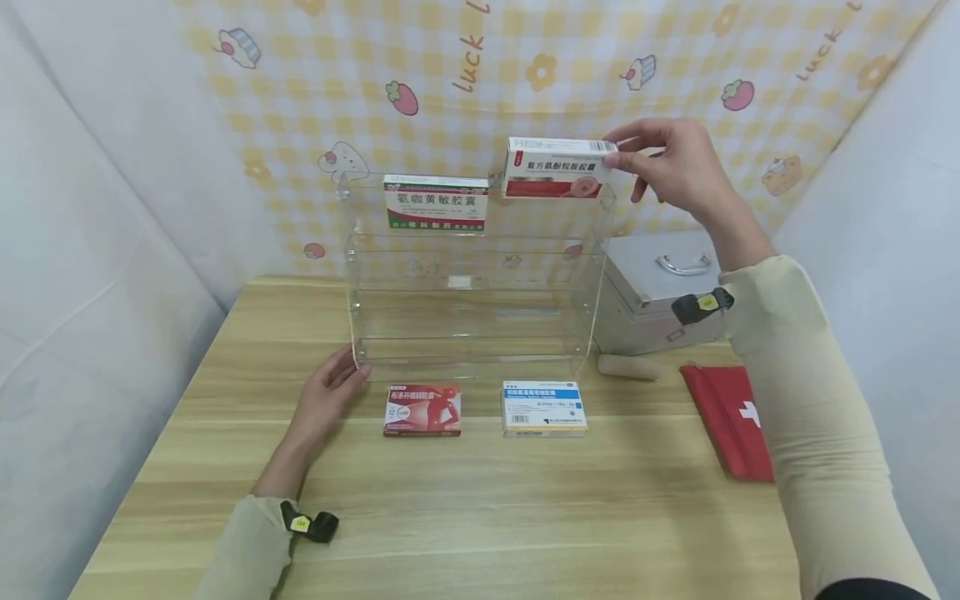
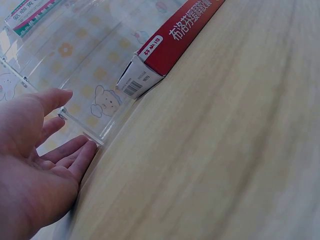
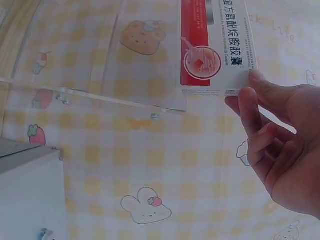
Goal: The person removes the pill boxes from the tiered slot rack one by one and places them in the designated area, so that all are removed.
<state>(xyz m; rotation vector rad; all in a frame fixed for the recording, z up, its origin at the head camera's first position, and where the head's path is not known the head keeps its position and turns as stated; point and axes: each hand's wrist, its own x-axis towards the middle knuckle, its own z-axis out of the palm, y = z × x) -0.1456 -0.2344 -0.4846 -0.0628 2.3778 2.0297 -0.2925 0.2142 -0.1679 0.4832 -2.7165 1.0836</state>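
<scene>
A clear acrylic rack (image 1: pixel 472 346) with several tiers stands on the wooden table. My right hand (image 1: pixel 675 171) pinches the right end of a white and red medicine box (image 1: pixel 558 171) between thumb and fingers, at the rack's top tier. On that tier's left part rests a white, green and red medicine box (image 1: pixel 437 204). My left hand (image 1: pixel 330 387) touches the rack's lower left corner with relaxed fingers (image 2: pixel 82 155). In front of the rack lie a red medicine box (image 1: pixel 422 410) and, to its right, a blue and white medicine box (image 1: pixel 544 408).
Right of the rack stands a silver metal case (image 1: pixel 660 292) with a handle. A beige roll (image 1: pixel 628 367) lies before it. Near my right sleeve is a red pouch (image 1: pixel 723 421) with a white cross. A yellow checked cloth (image 1: pixel 525 92) hangs behind the rack.
</scene>
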